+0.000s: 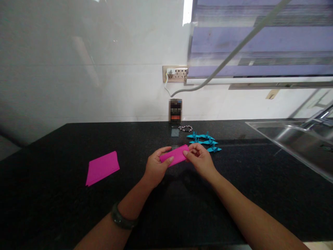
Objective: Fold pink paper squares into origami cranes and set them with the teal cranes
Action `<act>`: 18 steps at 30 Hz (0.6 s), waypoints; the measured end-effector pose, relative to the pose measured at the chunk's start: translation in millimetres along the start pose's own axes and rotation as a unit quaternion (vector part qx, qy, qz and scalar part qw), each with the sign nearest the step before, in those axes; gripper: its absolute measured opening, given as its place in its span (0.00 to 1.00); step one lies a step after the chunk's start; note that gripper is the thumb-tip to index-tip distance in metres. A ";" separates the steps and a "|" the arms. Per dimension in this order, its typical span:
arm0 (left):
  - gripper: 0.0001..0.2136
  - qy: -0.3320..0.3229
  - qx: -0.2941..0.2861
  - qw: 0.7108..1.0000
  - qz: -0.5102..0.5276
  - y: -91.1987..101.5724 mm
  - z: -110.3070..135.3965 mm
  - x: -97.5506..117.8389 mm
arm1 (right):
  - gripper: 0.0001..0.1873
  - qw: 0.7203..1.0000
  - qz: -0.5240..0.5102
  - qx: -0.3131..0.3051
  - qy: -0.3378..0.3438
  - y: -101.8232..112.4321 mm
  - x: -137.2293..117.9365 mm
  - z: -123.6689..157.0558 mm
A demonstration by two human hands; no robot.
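Note:
A folded strip of bright pink paper (177, 155) is held above the dark countertop, between my two hands. My left hand (156, 166) pinches its left end, thumb on the front face and fingers behind. At the right end, my right hand (201, 160) grips it with the thumb on the face; most of its other fingers are hidden behind. Several blue origami cranes (209, 142) stand on the counter just beyond my right hand. To the left lies a small stack of pink paper sheets (102, 168), away from both hands.
A phone (175, 111) leans upright against the wall, with a beaded strap (185, 128) beside it. Above are a wall socket (175, 74) and a grey cable (215, 71). A steel sink (286, 139) with a faucet (318, 118) is set in the black countertop (65, 208) at right.

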State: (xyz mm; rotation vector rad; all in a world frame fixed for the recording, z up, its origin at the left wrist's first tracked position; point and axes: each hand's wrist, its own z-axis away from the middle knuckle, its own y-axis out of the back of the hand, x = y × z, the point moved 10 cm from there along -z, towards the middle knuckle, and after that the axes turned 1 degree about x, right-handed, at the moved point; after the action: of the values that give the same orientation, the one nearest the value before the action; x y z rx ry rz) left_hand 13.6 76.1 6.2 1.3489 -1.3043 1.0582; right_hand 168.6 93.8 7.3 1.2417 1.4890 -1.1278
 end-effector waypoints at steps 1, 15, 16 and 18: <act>0.21 0.003 0.005 1.000 -0.005 0.9 -0.1 -0.7 | 0.15 1.000 -0.009 0.005 -0.006 0.6 0.7 0.1; 0.18 -0.031 0.016 0.999 -0.042 3.3 0.1 2.0 | 0.15 0.998 0.038 -0.019 -0.052 -3.4 9.1 4.3; 0.18 -0.034 0.017 0.998 -0.043 3.5 0.2 2.3 | 0.15 0.998 0.037 -0.022 -0.052 -4.0 9.0 4.4; 0.17 -0.036 0.016 0.998 -0.051 3.5 0.4 2.0 | 0.14 0.997 0.035 -0.028 -0.056 -5.6 9.1 4.7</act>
State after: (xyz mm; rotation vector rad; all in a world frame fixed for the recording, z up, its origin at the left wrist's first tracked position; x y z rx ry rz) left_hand 10.3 75.4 8.4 1.4751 -1.2612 0.9715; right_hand 162.3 90.6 -1.9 1.1641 1.3744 -1.0849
